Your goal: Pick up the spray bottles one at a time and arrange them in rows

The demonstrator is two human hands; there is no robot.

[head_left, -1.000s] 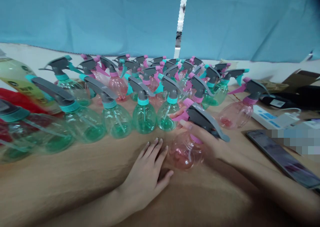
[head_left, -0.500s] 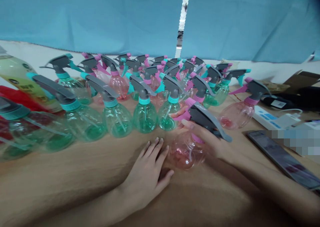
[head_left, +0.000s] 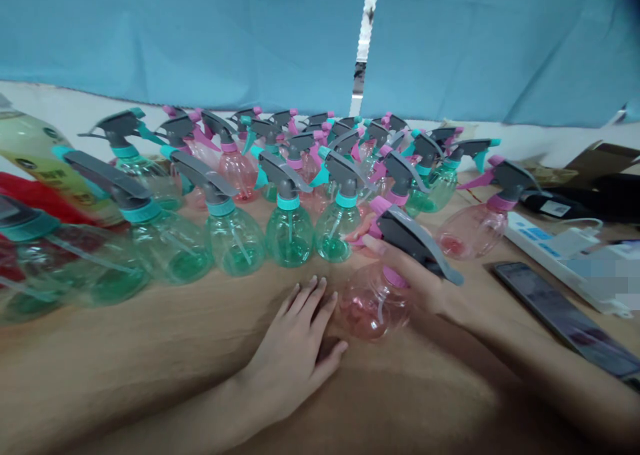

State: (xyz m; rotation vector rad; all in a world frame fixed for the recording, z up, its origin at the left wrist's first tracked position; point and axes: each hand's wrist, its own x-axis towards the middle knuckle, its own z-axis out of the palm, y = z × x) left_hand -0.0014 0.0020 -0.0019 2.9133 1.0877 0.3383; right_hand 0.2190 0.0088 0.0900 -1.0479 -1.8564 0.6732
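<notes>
My right hand (head_left: 413,275) is wrapped round the neck of a pink spray bottle (head_left: 373,301) with a grey trigger head, its fingers up by the pink nozzle. The bottle stands tilted on the brown table (head_left: 150,361). My left hand (head_left: 295,348) lies flat and open on the table just left of that bottle, fingers stretched toward it, holding nothing. Right behind stands a row of green spray bottles (head_left: 289,231) with grey heads and teal collars.
Several more green and pink spray bottles (head_left: 235,165) crowd the table behind, up to a blue curtain (head_left: 200,35). A lone pink spray bottle (head_left: 475,225) stands right. A phone (head_left: 565,318), a white power strip (head_left: 550,245) and a yellow-green bottle (head_left: 40,161) lie at the sides.
The pink bottle in my right hand has shifted very slightly; my left hand stays flat in the same spot.
</notes>
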